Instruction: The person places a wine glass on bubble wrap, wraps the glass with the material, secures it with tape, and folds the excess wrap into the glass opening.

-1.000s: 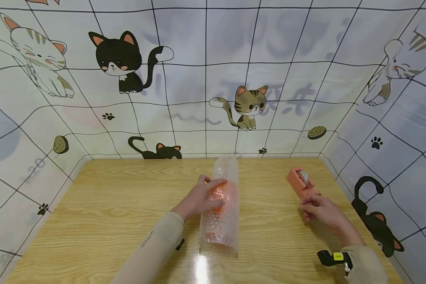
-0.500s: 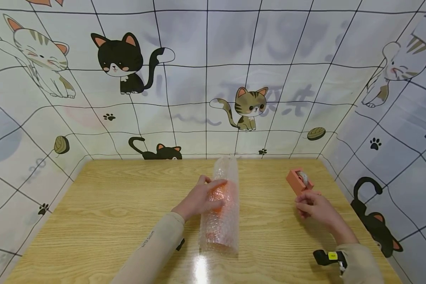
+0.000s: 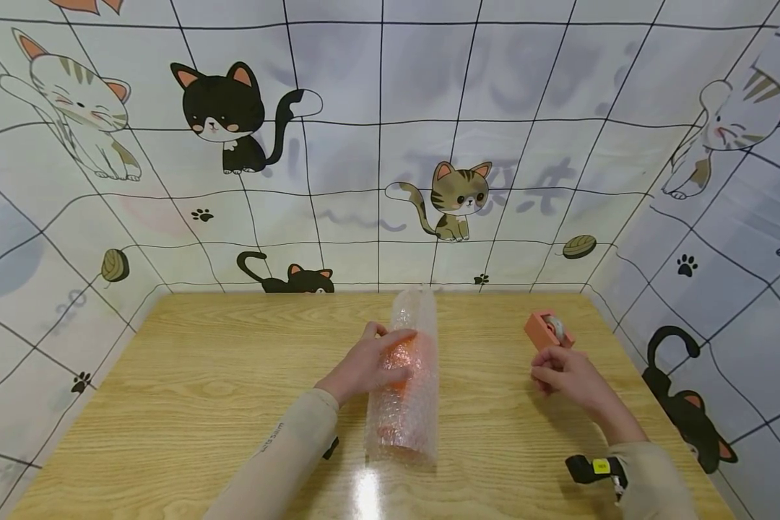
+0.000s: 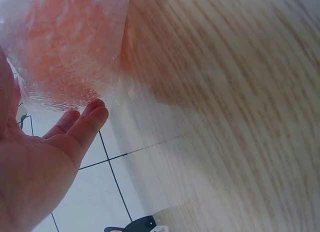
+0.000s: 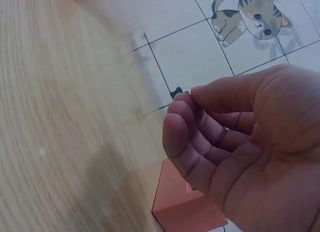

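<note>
An orange object (image 3: 403,352) lies rolled in clear bubble wrap (image 3: 412,426) on the table; its kind is blurred by the wrap. My left hand (image 3: 364,365) holds this bundle from the left, fingers and thumb spread over it; the left wrist view shows fingertips against the wrap's end. To the right stands a coral-pink tape dispenser (image 3: 541,329) with a roll of clear tape (image 3: 555,328). Just in front of it, my right hand (image 3: 575,379) brings thumb and index fingertip together, pinching what looks like a bit of clear tape, hardly visible. The dispenser's front end is hidden behind that hand.
The wooden table (image 3: 234,347) reaches back to a cat-patterned cloth wall (image 3: 338,159), which also rises on the left and right. A black wrist camera mount (image 3: 588,469) sits by the right sleeve (image 3: 653,484).
My right hand has moved slightly left and back along the front of the tape dispenser, thumb and index finger kept together. The left hand and the wrapped bundle have stayed in place.
</note>
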A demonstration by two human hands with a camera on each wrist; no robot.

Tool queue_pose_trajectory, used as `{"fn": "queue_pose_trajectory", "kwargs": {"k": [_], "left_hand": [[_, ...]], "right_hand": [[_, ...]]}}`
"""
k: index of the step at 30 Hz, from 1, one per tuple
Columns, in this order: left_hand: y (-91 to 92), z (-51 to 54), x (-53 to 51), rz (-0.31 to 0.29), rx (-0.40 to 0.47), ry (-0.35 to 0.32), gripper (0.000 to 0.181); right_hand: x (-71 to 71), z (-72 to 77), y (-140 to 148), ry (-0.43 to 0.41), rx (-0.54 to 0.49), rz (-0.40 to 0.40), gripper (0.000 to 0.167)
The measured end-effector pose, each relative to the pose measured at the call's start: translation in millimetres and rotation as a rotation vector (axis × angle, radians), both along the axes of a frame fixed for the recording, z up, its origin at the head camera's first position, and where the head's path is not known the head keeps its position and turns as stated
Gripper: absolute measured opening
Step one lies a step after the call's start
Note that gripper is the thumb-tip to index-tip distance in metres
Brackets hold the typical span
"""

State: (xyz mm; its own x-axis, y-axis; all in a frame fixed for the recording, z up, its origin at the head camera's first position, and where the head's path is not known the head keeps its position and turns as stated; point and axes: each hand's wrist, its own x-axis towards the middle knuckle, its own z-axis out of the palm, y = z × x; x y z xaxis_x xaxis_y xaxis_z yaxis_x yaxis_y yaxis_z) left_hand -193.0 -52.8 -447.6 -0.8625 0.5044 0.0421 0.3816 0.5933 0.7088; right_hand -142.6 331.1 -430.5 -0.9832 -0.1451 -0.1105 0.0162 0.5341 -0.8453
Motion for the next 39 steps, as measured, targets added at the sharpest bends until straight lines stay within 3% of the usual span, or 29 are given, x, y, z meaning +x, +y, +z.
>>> {"fn": "queue_pose_trajectory", "kwargs": {"k": [12, 39], "left_hand": [[0.2, 0.1, -0.4, 0.007, -0.008, -0.002, 0.068], [-2.2, -3.0, -0.9, 0.0, 0.031, -0.018, 0.068]], "right_hand": [[-5.5, 9.4, -19.5, 0.083, -0.059, 0.042, 0.013], [-19.4, 22.9, -72.9, 0.1, -0.082, 0.12, 0.011]]}}
